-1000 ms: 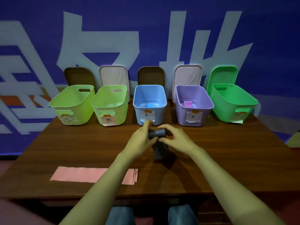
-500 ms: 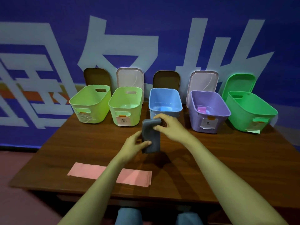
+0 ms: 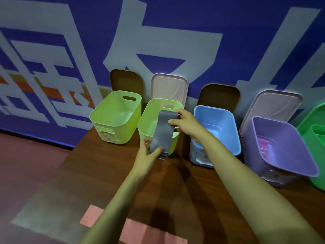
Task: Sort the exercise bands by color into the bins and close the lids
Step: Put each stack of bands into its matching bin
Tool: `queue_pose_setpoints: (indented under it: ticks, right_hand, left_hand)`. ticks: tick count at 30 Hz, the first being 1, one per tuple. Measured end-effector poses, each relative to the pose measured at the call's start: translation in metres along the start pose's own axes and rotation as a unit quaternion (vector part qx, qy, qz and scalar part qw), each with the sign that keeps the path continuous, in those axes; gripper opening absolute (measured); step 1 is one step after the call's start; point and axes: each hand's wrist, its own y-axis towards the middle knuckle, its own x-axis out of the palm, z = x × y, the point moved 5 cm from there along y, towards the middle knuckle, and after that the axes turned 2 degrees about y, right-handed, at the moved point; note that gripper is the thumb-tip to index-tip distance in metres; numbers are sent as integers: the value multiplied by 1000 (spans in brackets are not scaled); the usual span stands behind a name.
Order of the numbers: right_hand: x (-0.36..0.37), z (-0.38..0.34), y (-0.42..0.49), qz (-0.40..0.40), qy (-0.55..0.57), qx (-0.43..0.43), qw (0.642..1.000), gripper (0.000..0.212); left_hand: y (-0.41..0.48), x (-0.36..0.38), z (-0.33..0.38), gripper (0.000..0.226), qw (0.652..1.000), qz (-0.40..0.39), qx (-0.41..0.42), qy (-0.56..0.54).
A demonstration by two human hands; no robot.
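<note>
— Behind the wooden table (image 3: 105, 173): blue backdrop (image 3: 193, 23) with huge pale block characters, cropped too tightly to read. Orange stripes at far left.

— And along the back edge, left to right?

— First lime bin (image 3: 115, 118), open, brown lid (image 3: 125, 81) propped against the wall behind; orange tab and a pale label on its front, writing illegible. Second lime bin (image 3: 149, 127) just beside, pink lid (image 3: 169, 87) standing behind. Then blue bin (image 3: 218, 127) with a second brown lid (image 3: 219, 95), purple bin (image 3: 281, 147) with a pale lid (image 3: 274, 106) and pink bands (image 3: 263, 147) inside, green bin (image 3: 314, 143) cut off at right. Blue bin's front label blurred, unreadable.

— Hands?

— Left hand (image 3: 146, 155) pinching the bottom end of a folded grey band (image 3: 162, 132), thumb over the layered edges, in front of the second lime bin. Right hand (image 3: 186, 123) gripping the top end, fingers and thumb closed on the fold, above that bin's opening. Band stretched upright between both.

— Anything nearer?

— Pink band (image 3: 137, 229) lying flat on the table's front edge, partly hidden under the left forearm.
</note>
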Motion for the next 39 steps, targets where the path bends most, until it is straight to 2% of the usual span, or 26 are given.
queue_pose_setpoints:
  ticks: [3, 10, 16, 22, 24, 28, 30, 32, 36, 39]
  right_hand:
    - [17, -10, 48, -26, -16, 31, 999, 52]
    - [61, -46, 119, -48, -65, 80, 994, 21]
    - [96, -62, 172, -42, -122, 83, 988, 26]
    - [126, -45, 221, -50, -148, 110, 982, 26]
    - [140, -38, 236, -60, -184, 111, 975, 19]
    - [172, -24, 261, -107, -292, 104, 945, 19]
    - [186, -12, 274, -128, -343, 100, 925, 26]
    - [198, 0, 284, -146, -381, 101, 908, 44]
    - [213, 23, 298, -164, -427, 83, 885, 66]
    - [217, 36, 303, -171, -463, 89, 865, 66]
  left_hand:
    - [23, -22, 17, 31, 998, 53, -28, 34]
    - [70, -77, 59, 39, 988, 88, -73, 106]
    - [117, -117, 72, 38, 978, 95, -93, 158]
    - [162, -141, 58, 42, 960, 61, -136, 236]
    - [177, -149, 46, 40, 953, 42, -161, 253]
    - [207, -162, 24, 39, 922, 1, -215, 321]
    - [222, -160, 10, 51, 898, -31, -243, 367]
    - [234, -158, -1, 62, 880, -46, -259, 395]
    - [247, -157, -30, 52, 855, -39, -285, 433]
    - [253, -155, -40, 47, 854, -43, -272, 442]
